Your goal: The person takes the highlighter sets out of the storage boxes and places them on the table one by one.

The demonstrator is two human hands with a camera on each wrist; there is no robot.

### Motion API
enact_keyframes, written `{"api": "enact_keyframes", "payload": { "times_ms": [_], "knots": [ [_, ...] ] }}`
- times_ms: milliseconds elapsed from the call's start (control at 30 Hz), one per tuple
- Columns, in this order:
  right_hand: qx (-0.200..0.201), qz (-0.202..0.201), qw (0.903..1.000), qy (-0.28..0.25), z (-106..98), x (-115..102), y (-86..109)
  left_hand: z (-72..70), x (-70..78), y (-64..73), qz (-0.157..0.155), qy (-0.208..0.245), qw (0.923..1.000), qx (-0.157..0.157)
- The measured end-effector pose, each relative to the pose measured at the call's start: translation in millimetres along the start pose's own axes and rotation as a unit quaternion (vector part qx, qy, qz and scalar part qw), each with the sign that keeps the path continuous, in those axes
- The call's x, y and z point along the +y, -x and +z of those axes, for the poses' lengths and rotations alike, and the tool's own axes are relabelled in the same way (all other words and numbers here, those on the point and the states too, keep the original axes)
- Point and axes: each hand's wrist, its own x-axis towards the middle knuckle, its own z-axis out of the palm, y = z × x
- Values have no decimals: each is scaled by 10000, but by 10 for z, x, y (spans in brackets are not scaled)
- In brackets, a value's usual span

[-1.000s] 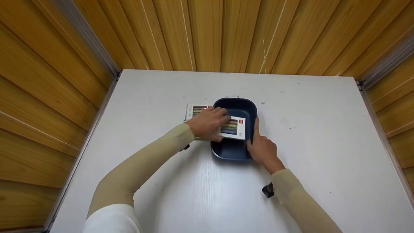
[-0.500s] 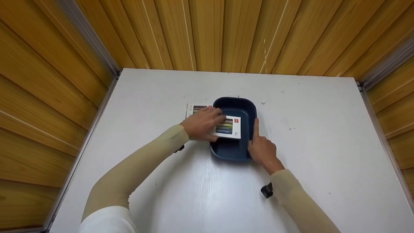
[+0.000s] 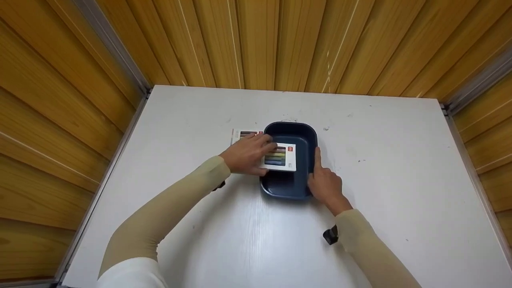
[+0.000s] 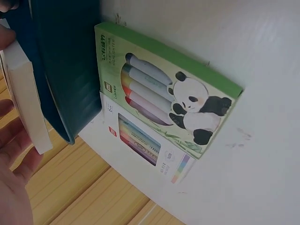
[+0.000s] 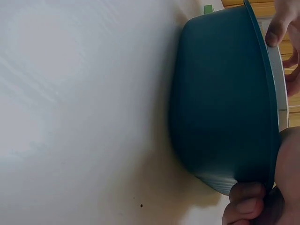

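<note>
My left hand [image 3: 247,155] grips a white windowed box of colored highlighters [image 3: 280,157] by its edges, thumb on the near side and fingers over the far part. The box lies level over the dark blue plastic basin [image 3: 288,193], overlapping its left rim. My right hand [image 3: 326,185] holds the basin's right rim, the index finger stretched along it and the thumb on the inner side; in the right wrist view curled fingertips [image 5: 243,206] press the outer wall. Left of the basin, mostly hidden under my left arm in the head view, lie a green panda highlighter box [image 4: 164,93] and another white highlighter box [image 4: 143,138].
A white table [image 3: 392,160] carries everything, with small dark marks on its surface. Wood-plank walls [image 3: 256,44] with metal corner posts stand behind it and at both sides. Black wrist cameras [image 3: 331,235] hang below the sleeves.
My left hand has shifted a little to the left, drawing the held highlighter box with it across the basin. The right hand and the basin stay nearly in place.
</note>
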Motion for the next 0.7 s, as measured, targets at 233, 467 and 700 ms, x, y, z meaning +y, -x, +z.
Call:
{"api": "enact_keyframes", "payload": {
  "times_ms": [233, 467, 700],
  "knots": [
    [-114, 110, 9998, -118, -31, 24, -2, -12, -17, 55, -31, 122, 9999, 34],
    [-165, 107, 9996, -198, -49, 35, -6, -4, -14, 86, -103, 89, 9999, 26],
    [-54, 9, 9999, -91, -66, 60, -9, 27, -21, 127, -12, 80, 9998, 168]
  ]
}}
